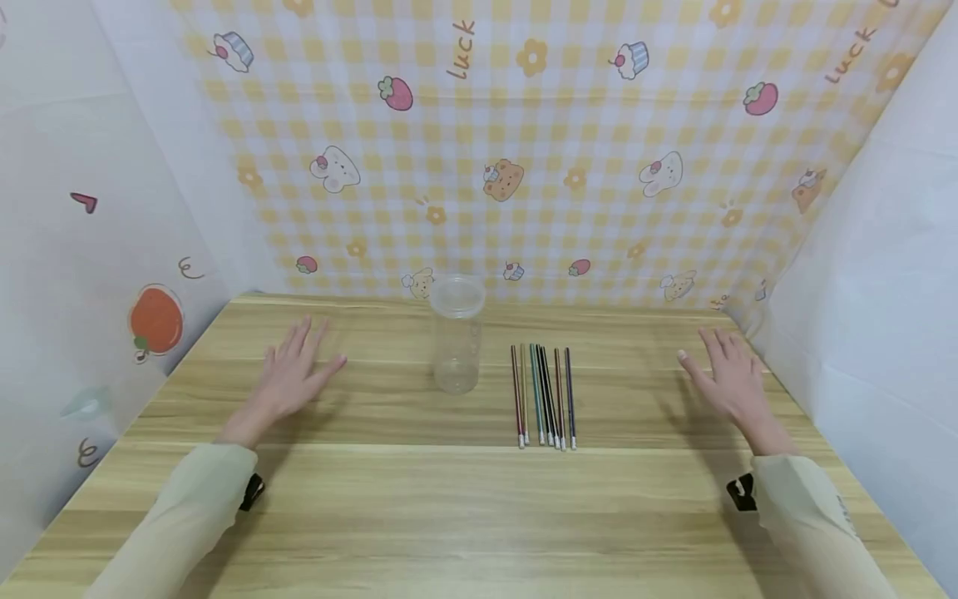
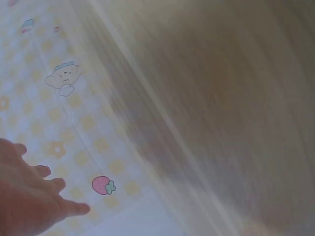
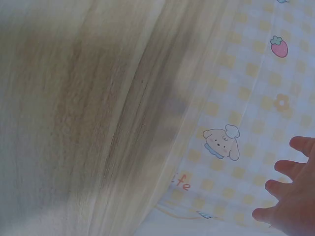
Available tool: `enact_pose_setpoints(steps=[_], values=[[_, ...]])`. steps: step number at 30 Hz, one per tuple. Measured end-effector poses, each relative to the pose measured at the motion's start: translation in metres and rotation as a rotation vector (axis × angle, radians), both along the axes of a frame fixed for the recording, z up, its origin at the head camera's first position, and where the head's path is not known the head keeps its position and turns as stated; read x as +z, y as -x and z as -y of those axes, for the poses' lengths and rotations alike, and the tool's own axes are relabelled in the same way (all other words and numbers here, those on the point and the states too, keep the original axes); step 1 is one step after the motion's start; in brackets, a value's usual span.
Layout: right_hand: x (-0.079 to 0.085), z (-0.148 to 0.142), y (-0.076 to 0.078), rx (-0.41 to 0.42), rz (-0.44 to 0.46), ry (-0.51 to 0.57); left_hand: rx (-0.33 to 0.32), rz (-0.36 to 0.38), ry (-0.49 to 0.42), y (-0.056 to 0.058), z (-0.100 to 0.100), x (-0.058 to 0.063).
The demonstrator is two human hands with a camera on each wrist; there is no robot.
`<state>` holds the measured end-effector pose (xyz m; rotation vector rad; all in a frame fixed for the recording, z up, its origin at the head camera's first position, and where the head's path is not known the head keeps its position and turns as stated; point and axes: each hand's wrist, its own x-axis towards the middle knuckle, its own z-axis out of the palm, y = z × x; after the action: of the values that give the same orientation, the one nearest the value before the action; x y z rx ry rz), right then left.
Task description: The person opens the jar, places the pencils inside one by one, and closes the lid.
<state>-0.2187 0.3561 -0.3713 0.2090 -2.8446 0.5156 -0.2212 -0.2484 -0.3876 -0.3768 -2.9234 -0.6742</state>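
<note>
I log pencils (image 1: 548,395) right of frame centre, long axes near-vertical, pale ends toward bottom; left hand (image 1: 288,381), right hand (image 1: 732,383) spread.

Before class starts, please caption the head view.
Left hand and right hand flank a clear container and pencils on a wood-grain table.

On the table (image 1: 449,524) we saw the jar (image 1: 457,358) to the left of the pencils (image 1: 547,395), both between the left hand (image 1: 288,374) and the right hand (image 1: 729,374), with a cloth backdrop (image 1: 554,116) behind the table's far edge.
</note>
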Motion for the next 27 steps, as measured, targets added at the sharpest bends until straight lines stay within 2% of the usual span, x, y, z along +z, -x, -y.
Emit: enact_pose_setpoints(steps=[5,8,16,22,27], values=[[0.0,-0.002,0.002,0.022,-0.014,0.096,-0.033,0.035,-0.3,0.002,-0.001,0.002],[-0.001,-0.003,0.002,0.04,-0.012,0.174,-0.041,0.081,-0.422,0.002,-0.002,0.004],[-0.001,-0.004,0.003,0.066,-0.033,0.34,-0.058,0.18,-0.609,0.0,-0.006,0.005],[0.001,-0.002,0.001,0.045,0.038,0.447,-0.066,0.262,-0.727,0.003,-0.011,0.004],[0.002,0.005,0.001,0.017,0.104,0.532,-0.088,0.313,-0.773,0.004,-0.019,0.001]])
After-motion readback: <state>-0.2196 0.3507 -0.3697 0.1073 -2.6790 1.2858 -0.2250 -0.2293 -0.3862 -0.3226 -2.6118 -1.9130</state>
